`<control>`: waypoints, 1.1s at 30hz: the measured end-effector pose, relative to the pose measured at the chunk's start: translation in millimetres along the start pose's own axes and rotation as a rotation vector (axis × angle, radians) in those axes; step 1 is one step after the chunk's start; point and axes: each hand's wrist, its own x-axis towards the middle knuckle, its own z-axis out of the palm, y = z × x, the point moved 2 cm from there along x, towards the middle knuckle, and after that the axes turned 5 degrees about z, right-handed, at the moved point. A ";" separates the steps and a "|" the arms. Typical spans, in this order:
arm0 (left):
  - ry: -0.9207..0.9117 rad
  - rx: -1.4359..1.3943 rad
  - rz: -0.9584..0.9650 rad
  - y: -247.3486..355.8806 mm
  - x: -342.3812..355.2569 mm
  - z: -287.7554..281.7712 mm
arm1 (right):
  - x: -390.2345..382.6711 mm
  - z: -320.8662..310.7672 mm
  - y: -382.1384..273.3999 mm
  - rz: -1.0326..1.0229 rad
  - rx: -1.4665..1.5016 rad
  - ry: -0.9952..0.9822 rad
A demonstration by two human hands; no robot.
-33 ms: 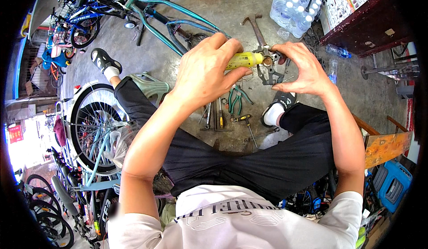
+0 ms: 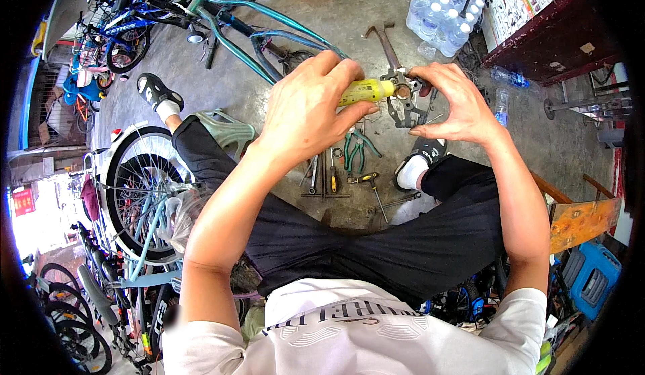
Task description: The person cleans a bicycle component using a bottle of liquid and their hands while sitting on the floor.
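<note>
- A person sits above a concrete floor (image 2: 349, 19), seen from their own head looking down, with both bare forearms reaching forward.
- The left hand (image 2: 306, 110) is clenched around a small yellow bottle (image 2: 365, 91). The bottle lies sideways in the grip, its tip sticking out past the fingers (image 2: 339, 73) toward the right.
- The bottle's tip meets a grey metal bicycle part (image 2: 405, 100), right at a round opening in the part's upper end.
- The right hand (image 2: 457, 106) holds that metal part. Its fingers are half curled, with the upper fingertips on the top of the part and the thumb low, near the part's bottom edge. The palm stays open and does not wrap the part.
- The metal part sits between the two hands, held in the air above the floor.
- On the floor below the hands lie green-handled pliers (image 2: 355, 148), a screwdriver (image 2: 332, 173) and other small hand tools.
- A hammer (image 2: 384, 42) lies on the floor just beyond the hands.
- A teal bicycle frame (image 2: 269, 36) lies farther off to the left, and a bicycle wheel (image 2: 138, 187) stands beside the person's left knee.
- A pack of water bottles (image 2: 440, 16) stands at the upper right, near a dark red cabinet (image 2: 551, 36).
- The person wears dark trousers, a white shirt and sandals with white socks.
</note>
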 end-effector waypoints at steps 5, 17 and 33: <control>0.087 -0.195 -0.106 -1.9 -18.4 2.4 | -0.3 -0.6 4.5 -0.026 -0.029 0.046; -0.112 -0.493 -0.433 -48.2 -187.2 212.4 | -4.7 0.6 13.5 0.016 -0.087 0.106; 0.324 -0.336 -0.816 -253.5 -157.0 374.5 | -0.9 8.5 37.9 0.194 -0.218 -0.013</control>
